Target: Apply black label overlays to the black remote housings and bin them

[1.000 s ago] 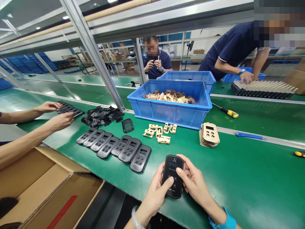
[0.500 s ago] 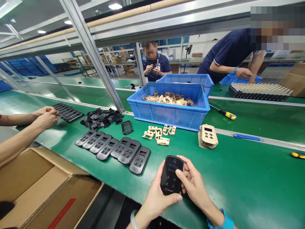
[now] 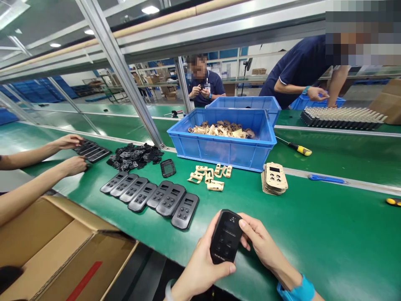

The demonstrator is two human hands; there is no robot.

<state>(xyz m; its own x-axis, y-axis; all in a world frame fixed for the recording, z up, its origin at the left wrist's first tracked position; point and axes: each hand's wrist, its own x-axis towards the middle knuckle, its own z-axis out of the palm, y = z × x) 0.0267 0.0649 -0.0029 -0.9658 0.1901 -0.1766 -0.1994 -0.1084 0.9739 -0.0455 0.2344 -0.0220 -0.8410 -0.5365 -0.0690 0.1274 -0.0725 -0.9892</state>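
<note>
A black handheld device housing (image 3: 226,238) with buttons and a small window is held between my two hands over the green bench. My left hand (image 3: 205,259) is closed around its left side and lower end, thumb across the bottom. At the upper right edge my right hand (image 3: 258,236) grips it, thumb on the front near the top corner. Several similar dark housings (image 3: 184,212) lie in an overlapping row to the left. Beyond my hands are curled cream-coloured peeled stickers (image 3: 215,185) and a stack of cream adhesive sheets (image 3: 274,179) with cutouts.
A blue bin (image 3: 219,148) of curled scraps stands behind. Black parts (image 3: 134,156) lie piled at left, near a co-worker's hands (image 3: 73,154) and a black tray (image 3: 94,151). A screwdriver (image 3: 300,149) and blue cutter (image 3: 327,179) lie right. An open carton (image 3: 94,251) sits lower left.
My right thumb has moved up from the middle of the housing to its top right corner. The housing is tilted slightly more to the right. The co-worker's hands at left have moved apart.
</note>
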